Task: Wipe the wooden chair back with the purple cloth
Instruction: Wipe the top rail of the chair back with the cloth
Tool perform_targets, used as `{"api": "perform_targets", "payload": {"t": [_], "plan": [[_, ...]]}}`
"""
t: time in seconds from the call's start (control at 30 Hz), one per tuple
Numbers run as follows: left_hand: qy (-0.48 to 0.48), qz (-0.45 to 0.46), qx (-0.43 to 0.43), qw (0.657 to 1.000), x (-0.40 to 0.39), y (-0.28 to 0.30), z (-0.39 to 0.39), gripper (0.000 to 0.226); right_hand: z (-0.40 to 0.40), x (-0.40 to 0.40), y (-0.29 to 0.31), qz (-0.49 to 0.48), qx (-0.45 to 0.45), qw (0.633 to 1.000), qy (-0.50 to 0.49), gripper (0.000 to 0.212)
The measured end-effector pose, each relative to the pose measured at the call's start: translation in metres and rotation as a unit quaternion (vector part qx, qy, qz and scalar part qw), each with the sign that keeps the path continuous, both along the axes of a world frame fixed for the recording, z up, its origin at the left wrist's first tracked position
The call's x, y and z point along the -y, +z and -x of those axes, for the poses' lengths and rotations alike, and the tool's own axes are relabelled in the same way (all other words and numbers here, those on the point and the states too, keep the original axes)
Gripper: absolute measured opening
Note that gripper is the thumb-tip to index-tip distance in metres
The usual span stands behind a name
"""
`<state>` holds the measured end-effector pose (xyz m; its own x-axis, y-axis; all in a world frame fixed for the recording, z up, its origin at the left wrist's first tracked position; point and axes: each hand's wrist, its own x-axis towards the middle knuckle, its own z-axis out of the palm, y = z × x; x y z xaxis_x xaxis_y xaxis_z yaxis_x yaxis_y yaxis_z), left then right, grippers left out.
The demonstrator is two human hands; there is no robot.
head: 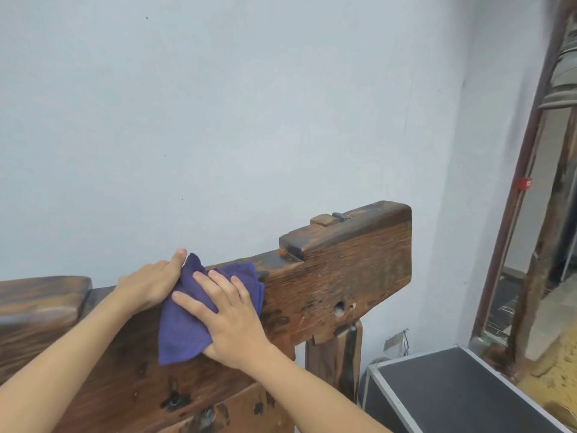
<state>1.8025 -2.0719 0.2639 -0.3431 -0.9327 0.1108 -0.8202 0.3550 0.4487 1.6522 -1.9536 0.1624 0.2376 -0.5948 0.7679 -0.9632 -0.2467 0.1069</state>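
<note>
Soft even indoor light, pale wall [249, 104] evenly lit, faint shadows only, no glare, wide-angle bending at right edge, blurred wood [40, 301] at left edge

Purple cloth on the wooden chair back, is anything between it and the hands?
Nothing visible. The right hand presses flat on the purple cloth against the dark wooden chair back; the left hand touches its upper edge.
</note>
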Motion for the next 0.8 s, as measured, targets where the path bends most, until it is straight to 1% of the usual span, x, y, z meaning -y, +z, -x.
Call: {"api": "perform_targets", "payload": {"t": [0.1, 0.17, 0.27, 0.33, 0.4, 0.47, 0.53, 0.57, 0.6, 0.67, 0.73, 0.8], "plan": [[-0.008, 0.021, 0.042, 0.999, 0.002, -0.001, 0.001, 0.089, 0.030, -0.002, -0.012, 0.032, -0.015, 0.999, -0.031, 0.064], [-0.010, 0.042, 0.070, 0.997, -0.001, 0.000, 0.001, 0.081, 0.054, -0.005, -0.021, 0.057, -0.002, 0.997, -0.045, 0.060], [-0.037, 0.065, 0.088, 0.993, -0.002, -0.003, 0.001, 0.065, 0.098, -0.015, -0.031, 0.058, 0.012, 0.996, -0.068, 0.050], [-0.052, 0.069, 0.099, 0.991, -0.001, -0.006, -0.002, 0.060, 0.127, -0.018, -0.032, 0.071, 0.024, 0.994, -0.079, 0.050], [-0.059, 0.061, 0.114, 0.990, 0.006, -0.009, -0.004, 0.060, 0.155, -0.019, -0.030, 0.080, 0.032, 0.993, -0.086, 0.057], [-0.058, 0.051, 0.116, 0.990, 0.018, -0.013, -0.007, 0.065, 0.181, -0.022, -0.024, 0.076, 0.008, 0.994, -0.075, 0.068], [-0.043, 0.048, 0.111, 0.992, 0.036, -0.021, -0.013, 0.071, 0.208, -0.021, -0.015, 0.077, -0.032, 0.995, -0.049, 0.067], [-0.032, 0.048, 0.106, 0.993, 0.047, -0.027, -0.016, 0.070, 0.222, -0.020, -0.010, 0.081, -0.044, 0.995, -0.036, 0.064], [-0.014, 0.042, 0.093, 0.995, 0.059, -0.034, -0.016, 0.066, 0.238, -0.019, -0.006, 0.088, -0.041, 0.995, -0.027, 0.062], [0.007, 0.026, 0.087, 0.996, 0.078, -0.043, -0.008, 0.050, 0.274, -0.017, 0.007, 0.096, -0.025, 0.995, -0.019, 0.059], [0.010, 0.011, 0.110, 0.994, 0.078, -0.032, 0.017, 0.043, 0.315, -0.017, 0.023, 0.110, -0.037, 0.993, -0.019, 0.060], [-0.033, 0.001, 0.086, 0.996, 0.053, -0.008, 0.059, 0.039, 0.353, -0.018, 0.037, 0.126, -0.037, 0.991, -0.028, 0.058]]}}
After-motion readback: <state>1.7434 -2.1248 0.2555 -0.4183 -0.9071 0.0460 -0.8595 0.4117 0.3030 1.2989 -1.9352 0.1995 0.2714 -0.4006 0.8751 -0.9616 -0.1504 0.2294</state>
